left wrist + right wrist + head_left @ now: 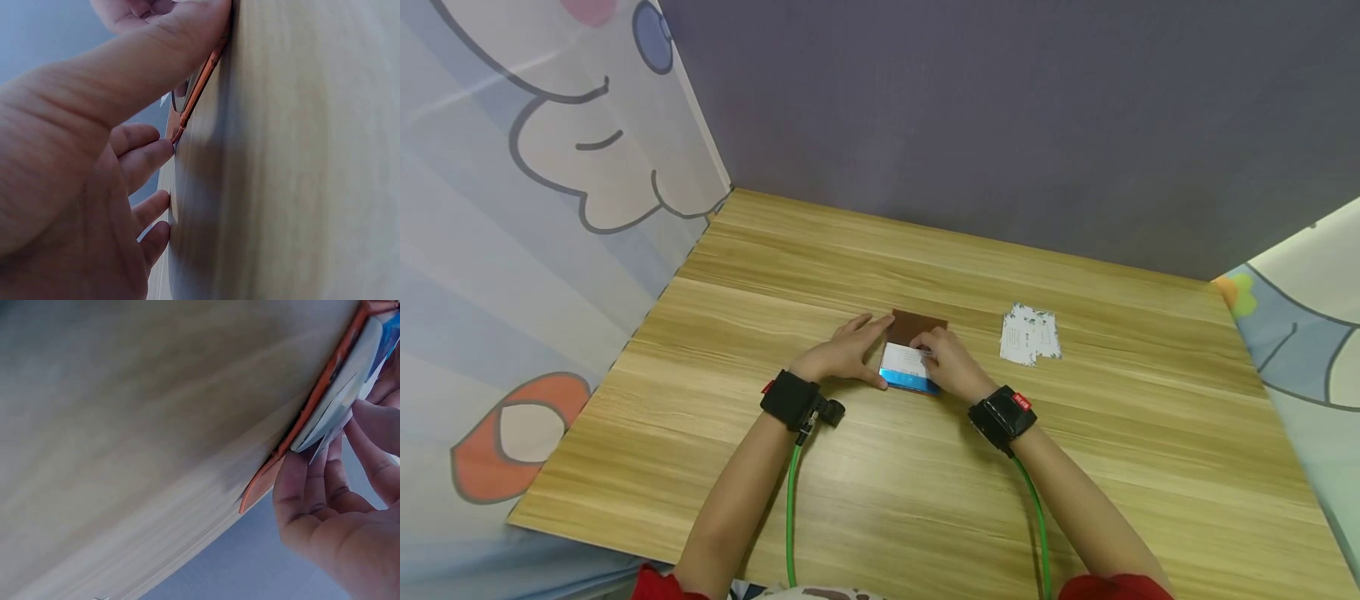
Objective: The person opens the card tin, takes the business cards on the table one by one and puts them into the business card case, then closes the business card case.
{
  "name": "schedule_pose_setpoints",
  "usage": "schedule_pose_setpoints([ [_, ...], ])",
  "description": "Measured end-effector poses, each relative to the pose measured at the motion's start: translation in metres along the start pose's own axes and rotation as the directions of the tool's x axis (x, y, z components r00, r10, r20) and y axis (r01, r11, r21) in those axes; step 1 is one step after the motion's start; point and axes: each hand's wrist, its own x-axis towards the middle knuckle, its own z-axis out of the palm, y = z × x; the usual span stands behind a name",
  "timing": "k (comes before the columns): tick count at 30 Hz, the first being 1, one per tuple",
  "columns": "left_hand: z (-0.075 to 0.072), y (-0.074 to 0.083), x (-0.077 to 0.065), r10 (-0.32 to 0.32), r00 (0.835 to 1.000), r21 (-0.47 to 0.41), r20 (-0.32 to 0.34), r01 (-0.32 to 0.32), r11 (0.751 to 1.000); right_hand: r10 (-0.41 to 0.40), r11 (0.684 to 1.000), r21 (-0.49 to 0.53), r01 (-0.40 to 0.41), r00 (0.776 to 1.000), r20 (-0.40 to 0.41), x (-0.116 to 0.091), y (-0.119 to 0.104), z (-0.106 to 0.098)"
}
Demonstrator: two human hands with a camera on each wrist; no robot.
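Note:
A brown card holder [917, 323] lies opened out on the wooden table, with a white and blue card page [901, 358] over its near half. My left hand [847, 350] rests along its left side with fingers spread, the thumb at the near corner and the index fingertip by the far part. In the left wrist view, fingertips [164, 149] touch the holder's orange-brown edge [199, 87]. My right hand [953, 365] pinches a thin white card [334, 419] at the holder's right side, between thumb and fingers. The fingers hide part of that card.
To the right of the holder, several white printed cards [1030, 335] lie overlapping on the table [820, 250]. A grey panel [970, 125] stands along the back edge, and a cartoon-print curtain [490, 275] hangs at the left. Green cables [792, 517] run from both wrist straps.

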Motion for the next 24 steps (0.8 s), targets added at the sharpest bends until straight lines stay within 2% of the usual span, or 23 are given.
schedule_pose_setpoints([
  [9,-0.0008,0.0011,-0.0008,-0.008,1.0,-0.03,0.007,0.009,1.0,-0.012,1.0,-0.022,0.012,1.0,0.014,-0.0032,-0.0015,-0.001],
  [16,-0.0006,0.0002,-0.0008,-0.005,1.0,-0.021,0.005,0.006,1.0,-0.029,0.999,-0.027,0.029,1.0,0.013,-0.0053,-0.0004,-0.0012],
  [24,-0.0015,0.0014,-0.0004,0.011,1.0,-0.014,0.004,-0.011,1.0,-0.015,1.0,0.016,0.015,1.0,0.017,-0.0074,0.0033,-0.0043],
])
